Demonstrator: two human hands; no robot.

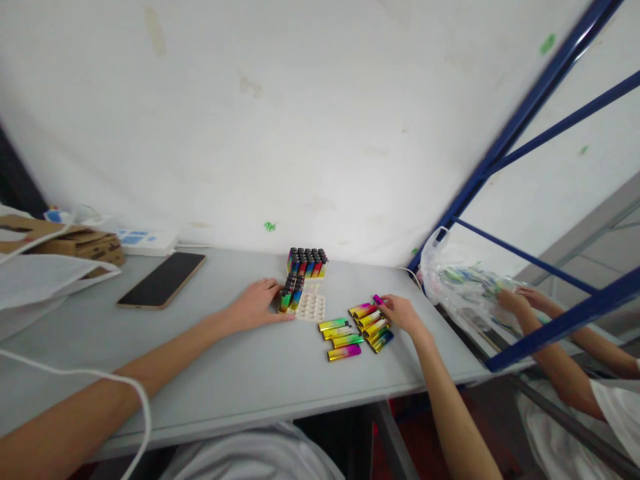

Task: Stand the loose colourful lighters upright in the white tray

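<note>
A white holed tray [312,308] lies on the table with a small group of black-topped lighters [291,293] standing in its left part. My left hand [259,305] grips the tray's left side, thumb along its near edge and fingers behind. Several bare holes show at the tray's right. Right of it, loose metallic lighters [345,340] in yellow, green, pink and blue lie on their sides in two rough columns. My right hand [400,313] pinches a magenta-ended lighter [378,300] at the top of the right column; the fingers partly cover it.
A full block of upright lighters [307,263] stands near the wall. At left are a phone [163,280], a cardboard box [95,245] and a white cable [100,375]. Blue metal bars [480,180] rise at right; beyond them a co-worker's hands [517,303] handle a plastic bag [440,280].
</note>
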